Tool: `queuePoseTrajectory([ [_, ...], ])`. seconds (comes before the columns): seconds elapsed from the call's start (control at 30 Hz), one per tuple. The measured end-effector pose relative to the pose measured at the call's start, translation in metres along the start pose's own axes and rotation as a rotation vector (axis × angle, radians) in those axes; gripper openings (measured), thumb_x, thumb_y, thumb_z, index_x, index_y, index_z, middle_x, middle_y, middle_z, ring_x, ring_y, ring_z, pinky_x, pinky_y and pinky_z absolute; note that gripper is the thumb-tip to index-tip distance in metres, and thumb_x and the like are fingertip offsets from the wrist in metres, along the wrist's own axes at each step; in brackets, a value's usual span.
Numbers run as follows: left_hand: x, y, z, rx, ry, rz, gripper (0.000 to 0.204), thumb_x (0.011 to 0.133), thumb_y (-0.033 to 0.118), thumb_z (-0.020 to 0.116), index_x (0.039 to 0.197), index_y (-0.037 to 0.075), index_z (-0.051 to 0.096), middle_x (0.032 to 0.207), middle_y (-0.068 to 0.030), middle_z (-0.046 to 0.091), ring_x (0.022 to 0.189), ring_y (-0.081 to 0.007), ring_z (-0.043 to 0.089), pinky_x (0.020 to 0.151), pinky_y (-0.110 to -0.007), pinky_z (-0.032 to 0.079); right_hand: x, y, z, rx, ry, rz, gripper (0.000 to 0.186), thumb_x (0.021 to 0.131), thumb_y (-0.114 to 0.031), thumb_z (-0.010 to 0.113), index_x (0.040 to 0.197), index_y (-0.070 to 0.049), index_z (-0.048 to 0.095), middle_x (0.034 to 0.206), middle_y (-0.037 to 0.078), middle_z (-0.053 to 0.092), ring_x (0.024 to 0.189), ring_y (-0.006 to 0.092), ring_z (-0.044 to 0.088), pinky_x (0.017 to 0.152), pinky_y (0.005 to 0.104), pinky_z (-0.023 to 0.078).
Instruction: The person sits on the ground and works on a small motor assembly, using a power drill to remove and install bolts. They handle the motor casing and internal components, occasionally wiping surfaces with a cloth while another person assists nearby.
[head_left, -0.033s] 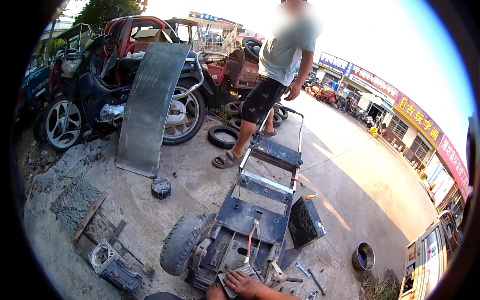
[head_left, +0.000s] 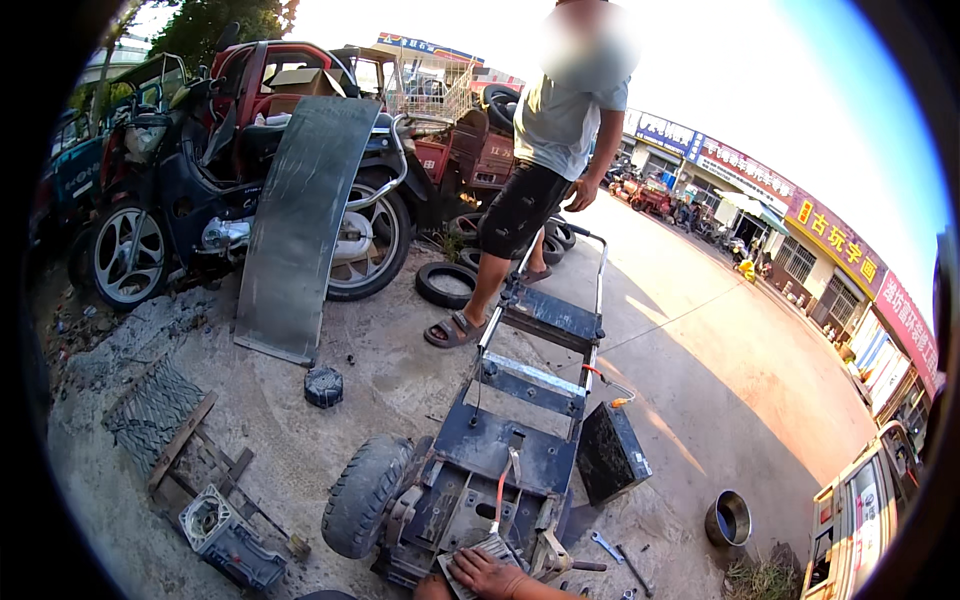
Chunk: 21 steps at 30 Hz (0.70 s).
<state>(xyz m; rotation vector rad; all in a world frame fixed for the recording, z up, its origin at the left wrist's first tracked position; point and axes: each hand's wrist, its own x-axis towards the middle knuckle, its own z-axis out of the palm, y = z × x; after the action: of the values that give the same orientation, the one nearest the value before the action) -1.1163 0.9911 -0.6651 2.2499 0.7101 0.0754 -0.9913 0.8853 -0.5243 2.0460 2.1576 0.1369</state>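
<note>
At the lower edge, my right hand (head_left: 484, 574) lies across a grey ribbed metal block (head_left: 494, 546), its fingers bent over the ribs. A little of my left hand (head_left: 433, 587) shows beside the block's left side; its fingers are hidden. The block rests at the near end of a black metal cart frame (head_left: 520, 438). A red cable (head_left: 500, 495) runs up from beside the block to the frame's middle. On the frame's left is a thick knobbly wheel (head_left: 366, 498).
Right of the frame stand a black box-shaped battery (head_left: 612, 455), a wrench (head_left: 607, 546) and a metal bowl (head_left: 728, 518). A person (head_left: 545, 150) stands by the far handle. Left are a metal housing (head_left: 228, 538), a leaning metal sheet (head_left: 300, 235) and a scooter (head_left: 130, 255).
My right hand and the ribbed block sit slightly lower in the picture. Less of my left hand shows. The whole view has shifted a little.
</note>
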Motion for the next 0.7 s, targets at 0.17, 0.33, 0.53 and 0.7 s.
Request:
queuePoseTrajectory([
  [0.17,0.012,-0.025,0.034,0.074,-0.147,-0.138,0.039,0.094,0.032,0.053,0.124,0.010,0.063,0.110,-0.0170,0.072,0.094,-0.0326,0.071,0.078,-0.046,0.056,-0.003,-0.009,0.032,0.054,0.074,0.036,0.061,0.085,-0.029,0.054,0.139,-0.002,0.053,0.142,0.021,0.054,0.134,0.0402,0.049,0.111,0.0520,0.040],
  [0.33,0.030,-0.060,0.077,0.038,0.053,-0.086,0.032,0.095,0.034,0.051,0.118,0.017,0.067,0.098,-0.0113,0.076,0.081,-0.0302,0.074,0.067,-0.044,0.058,0.001,-0.017,0.032,0.070,0.089,0.057,0.059,0.086,-0.030,0.052,0.137,-0.002,0.054,0.141,0.022,0.055,0.132,0.0406,0.051,0.111,0.0527,0.041],
  [0.53,0.037,-0.050,0.064,0.188,-0.230,-0.023,0.037,0.095,0.035,0.053,0.126,0.018,0.064,0.105,-0.0110,0.075,0.088,-0.0301,0.074,0.073,-0.044,0.058,-0.005,-0.013,0.028,0.070,0.088,0.064,0.056,0.087,-0.027,0.050,0.136,-0.001,0.055,0.140,0.024,0.055,0.131,0.0415,0.051,0.111,0.0544,0.040],
  [0.7,0.064,-0.057,0.048,-0.018,-0.188,0.505,0.054,0.092,0.028,0.054,0.144,0.013,0.051,0.136,-0.0173,0.060,0.126,-0.0278,0.057,0.102,-0.043,0.047,0.008,0.004,0.035,0.043,0.139,0.038,0.057,0.085,-0.026,0.051,0.135,-0.001,0.055,0.138,0.024,0.056,0.130,0.0415,0.053,0.110,0.0538,0.042],
])
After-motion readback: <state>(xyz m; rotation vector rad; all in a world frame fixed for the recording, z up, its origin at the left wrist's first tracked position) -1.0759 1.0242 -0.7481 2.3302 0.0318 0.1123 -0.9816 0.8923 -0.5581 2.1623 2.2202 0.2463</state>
